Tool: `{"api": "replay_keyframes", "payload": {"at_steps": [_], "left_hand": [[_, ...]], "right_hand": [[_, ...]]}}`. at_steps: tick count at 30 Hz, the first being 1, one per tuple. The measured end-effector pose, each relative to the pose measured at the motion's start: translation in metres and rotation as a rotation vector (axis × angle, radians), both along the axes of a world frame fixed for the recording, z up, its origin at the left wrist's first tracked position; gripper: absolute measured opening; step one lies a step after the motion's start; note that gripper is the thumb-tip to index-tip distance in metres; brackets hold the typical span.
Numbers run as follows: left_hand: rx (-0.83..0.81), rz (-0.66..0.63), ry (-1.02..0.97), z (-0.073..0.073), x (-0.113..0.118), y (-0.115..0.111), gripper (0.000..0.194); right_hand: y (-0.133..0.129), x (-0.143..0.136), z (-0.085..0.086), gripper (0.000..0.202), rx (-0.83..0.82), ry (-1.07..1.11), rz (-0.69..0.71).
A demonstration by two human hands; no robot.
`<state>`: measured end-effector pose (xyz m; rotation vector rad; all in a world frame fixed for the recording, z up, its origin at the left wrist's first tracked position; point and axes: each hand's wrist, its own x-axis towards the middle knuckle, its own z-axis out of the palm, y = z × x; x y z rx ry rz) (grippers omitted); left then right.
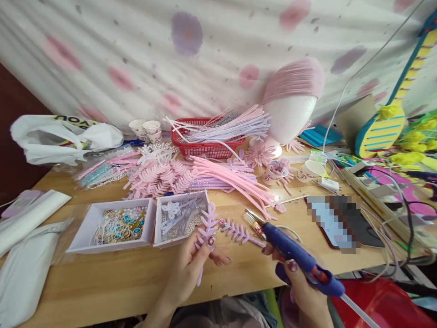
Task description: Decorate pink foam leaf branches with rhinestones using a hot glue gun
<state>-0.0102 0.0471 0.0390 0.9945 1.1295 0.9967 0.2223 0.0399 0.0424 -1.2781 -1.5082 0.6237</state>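
While the left hand (191,263) holds a lilac leafy stem (209,223) between its thumb and fingers, the right hand (302,284) is closed around the handle of a blue glue gun (290,246). The held stem is above the surface (112,284), near the middle of its front edge. Just to the right of it, a second leafy stem (239,233) can be seen, with a small pink gem (223,222) between the two; whether they are joined, I cannot tell. The metal tip of the gun points toward the back edge, slightly leftward. To the left of the held stem are a pearl box (159,230) and, nearer to the left edge, a bead box (82,228). Along the back edge stand a red basket (208,151), filled with thin stems, and a white foam head (290,119) with a pink cover.
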Motion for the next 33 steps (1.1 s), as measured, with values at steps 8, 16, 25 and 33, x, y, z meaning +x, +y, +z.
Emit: {"api": "replay_keyframes", "payload": {"at_steps": [8, 16, 25, 33], "left_hand": [[0.058, 0.017, 0.211, 0.000, -0.009, -0.013, 0.043], [0.085, -0.016, 0.233, 0.001, -0.013, -0.012, 0.052], [-0.062, -0.042, -0.068, -0.008, -0.013, -0.016, 0.053], [-0.045, -0.066, 0.045, -0.010, -0.009, -0.013, 0.053]], "right_hand": [[0.012, -0.035, 0.013, 0.038, 0.027, -0.119, 0.285], [0.011, -0.041, 0.016, 0.033, 0.036, -0.138, 0.251], [0.012, -0.005, 0.008, 0.049, -0.338, 0.019, -0.669], [0.031, 0.093, -0.015, 0.066, -0.507, -0.400, -0.811]]}}
